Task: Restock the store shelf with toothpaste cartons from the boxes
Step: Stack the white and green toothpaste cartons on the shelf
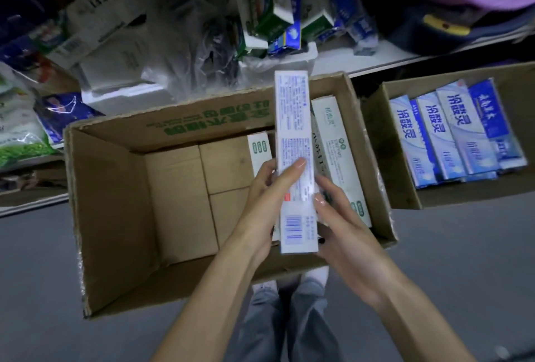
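Head view: both hands hold one long white toothpaste carton (pixel 292 144) above the open cardboard box (pixel 173 125). The carton's printed back and barcode face the camera, and its far end points toward the shelf (pixel 376 63).

The left hand (pixel 267 187) wraps the carton's left edge, with one finger laid across the printed face. The right hand (pixel 344 225) grips the right edge, thumb pressed on the front. Its other fingers are hidden behind the carton, so their lie cannot be told.

Inside the box, green-and-white cartons (pixel 338 156) lie along the right wall, partly covered by the held carton and the hands. The rest of the box floor shows bare cardboard.

A second box (pixel 376 141), to the right and cut off by the frame edge, holds blue cartons (pixel 451 129) lying side by side.

On the shelf, upright cartons (pixel 282 11) stand in a white tray. Everything beside them is dim and blurred, with clear plastic wrapping (pixel 188 43) hard to make out.

Grey trousers (pixel 289 321) show below the box on the grey floor (pixel 43 274).
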`<state>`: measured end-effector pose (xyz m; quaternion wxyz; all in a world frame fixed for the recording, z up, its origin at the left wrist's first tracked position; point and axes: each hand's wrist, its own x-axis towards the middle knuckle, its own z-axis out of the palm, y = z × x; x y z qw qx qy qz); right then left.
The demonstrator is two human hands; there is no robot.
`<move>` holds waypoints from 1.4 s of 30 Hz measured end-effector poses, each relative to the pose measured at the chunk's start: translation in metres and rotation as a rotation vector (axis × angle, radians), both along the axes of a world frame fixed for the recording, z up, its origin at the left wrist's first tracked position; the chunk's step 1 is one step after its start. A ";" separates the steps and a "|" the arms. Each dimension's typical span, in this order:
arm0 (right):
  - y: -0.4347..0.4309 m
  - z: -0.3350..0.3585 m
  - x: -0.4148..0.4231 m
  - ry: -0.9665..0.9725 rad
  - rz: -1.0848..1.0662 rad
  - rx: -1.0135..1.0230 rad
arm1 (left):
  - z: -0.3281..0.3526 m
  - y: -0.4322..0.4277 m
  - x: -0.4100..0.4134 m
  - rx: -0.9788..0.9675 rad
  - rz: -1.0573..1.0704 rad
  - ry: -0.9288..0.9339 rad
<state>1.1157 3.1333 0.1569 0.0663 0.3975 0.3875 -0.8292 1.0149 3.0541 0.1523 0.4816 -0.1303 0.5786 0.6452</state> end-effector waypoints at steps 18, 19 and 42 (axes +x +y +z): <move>0.094 0.023 0.011 -0.059 -0.040 0.364 | -0.006 0.043 -0.004 -0.222 0.242 -0.016; 0.100 0.020 0.012 -0.059 -0.051 0.409 | -0.015 0.039 -0.001 -0.315 0.212 0.032; 0.122 -0.013 0.037 -0.030 -0.079 0.405 | -0.109 0.010 0.009 -0.336 -0.083 -0.005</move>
